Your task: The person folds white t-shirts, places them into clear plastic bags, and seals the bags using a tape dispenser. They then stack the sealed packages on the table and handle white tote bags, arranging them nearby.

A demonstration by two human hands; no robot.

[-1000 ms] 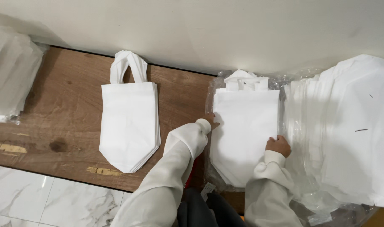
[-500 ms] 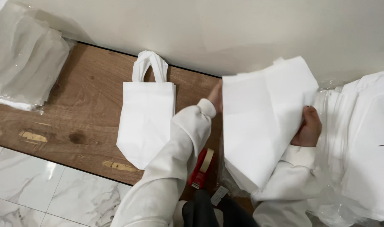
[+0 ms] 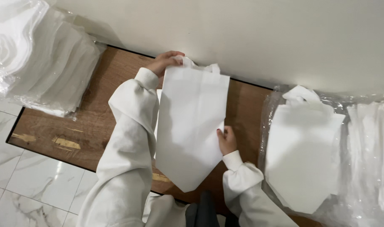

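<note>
A flat white fabric bag [image 3: 192, 122] with looped handles and a pointed bottom is held over the wooden board [image 3: 87, 126]. My left hand [image 3: 166, 61] grips its top left corner by the handles. My right hand [image 3: 227, 140] pinches its right edge lower down. The bag covers most of the earlier white bag lying on the board; only a sliver shows at its left edge. A further white bag [image 3: 303, 147] tops a pile on clear plastic wrap to the right.
A plastic-wrapped bundle of white bags [image 3: 40, 67] lies at the upper left. More white bags in wrap [image 3: 368, 155] fill the right edge. A pale wall [image 3: 263, 33] runs behind the board, and marble floor tiles [image 3: 28, 185] lie at the lower left.
Both hands lifted a bag off the right pile and carried it left, over the bag lying on the board. The view shifted so the board sits more central.
</note>
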